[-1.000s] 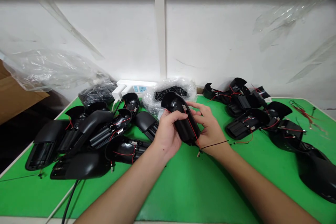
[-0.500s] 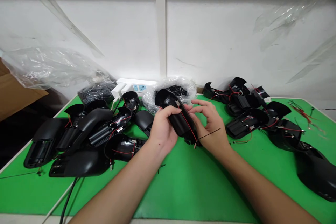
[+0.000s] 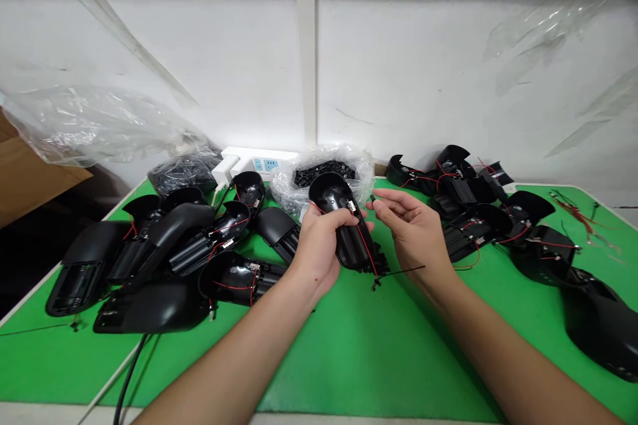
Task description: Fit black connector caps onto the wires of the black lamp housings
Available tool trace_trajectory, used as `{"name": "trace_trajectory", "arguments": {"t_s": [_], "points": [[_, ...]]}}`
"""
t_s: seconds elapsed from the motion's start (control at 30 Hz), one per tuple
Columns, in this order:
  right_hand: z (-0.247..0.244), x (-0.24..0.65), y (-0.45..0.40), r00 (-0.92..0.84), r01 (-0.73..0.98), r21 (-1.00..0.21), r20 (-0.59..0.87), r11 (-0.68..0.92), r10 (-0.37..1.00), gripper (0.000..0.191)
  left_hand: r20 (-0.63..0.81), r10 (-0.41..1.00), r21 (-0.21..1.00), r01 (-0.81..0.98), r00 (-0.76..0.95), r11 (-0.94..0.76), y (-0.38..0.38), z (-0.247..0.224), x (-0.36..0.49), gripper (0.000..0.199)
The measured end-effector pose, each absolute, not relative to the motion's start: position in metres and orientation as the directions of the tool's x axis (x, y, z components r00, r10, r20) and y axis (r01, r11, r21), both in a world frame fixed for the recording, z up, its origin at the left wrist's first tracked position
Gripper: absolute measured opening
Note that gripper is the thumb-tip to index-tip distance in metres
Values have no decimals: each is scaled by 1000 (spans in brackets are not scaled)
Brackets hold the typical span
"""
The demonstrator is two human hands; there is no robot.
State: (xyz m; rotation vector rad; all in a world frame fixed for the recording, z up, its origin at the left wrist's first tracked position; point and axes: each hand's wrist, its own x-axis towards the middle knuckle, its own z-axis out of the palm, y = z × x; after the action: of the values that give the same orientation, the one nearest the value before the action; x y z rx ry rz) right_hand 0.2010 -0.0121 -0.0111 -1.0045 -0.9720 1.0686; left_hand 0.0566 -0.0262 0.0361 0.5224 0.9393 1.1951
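Observation:
My left hand [image 3: 321, 246] is wrapped round a black plastic housing [image 3: 351, 242], its thumb lying across the inner face. The housing has a rounded cup at its far end, a red wire along one side and a thin black lead at its near end. To the right of it, apart from the housing, my right hand [image 3: 411, 222] pinches a small black part [image 3: 371, 198] between thumb and fingertips. Several small black pieces [image 3: 381, 259] show on the green table under the housing's near end. Behind the housing sits a clear plastic bag [image 3: 366, 166] of small black parts.
Several similar black housings [image 3: 164, 305] with red wires lie in a pile on the left. More housings [image 3: 478, 226] spread along the right side of the green table [image 3: 339, 358]. A white power strip [image 3: 239, 156] stands by the wall, and loose red wires [image 3: 578, 212] lie far right.
My right hand has moved off the housing to the right, with a small black part now visible in its fingertips. The left hand has shifted the housing slightly right and turned it more upright.

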Motion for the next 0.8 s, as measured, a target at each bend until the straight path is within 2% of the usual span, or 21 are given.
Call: {"name": "trace_trajectory", "arguments": {"t_s": [0.13,0.33,0.57,0.8], "points": [[-9,202,-12,186,-193,-973,91,127,978,35,-304,952,809,-520,27,273,-25,33,58,49],[-1,202,-13,205,-189,-972,102,141,974,30,-221,973,887,-427,-59,176,-22,27,57,43],[6,200,-17,194,-118,-985,99,123,976,29,-251,967,860,-470,-52,198,-21,27,58,41],[5,198,-17,102,-200,-978,32,52,994,34,-210,974,883,-443,-82,153,-19,25,60,38]]}}
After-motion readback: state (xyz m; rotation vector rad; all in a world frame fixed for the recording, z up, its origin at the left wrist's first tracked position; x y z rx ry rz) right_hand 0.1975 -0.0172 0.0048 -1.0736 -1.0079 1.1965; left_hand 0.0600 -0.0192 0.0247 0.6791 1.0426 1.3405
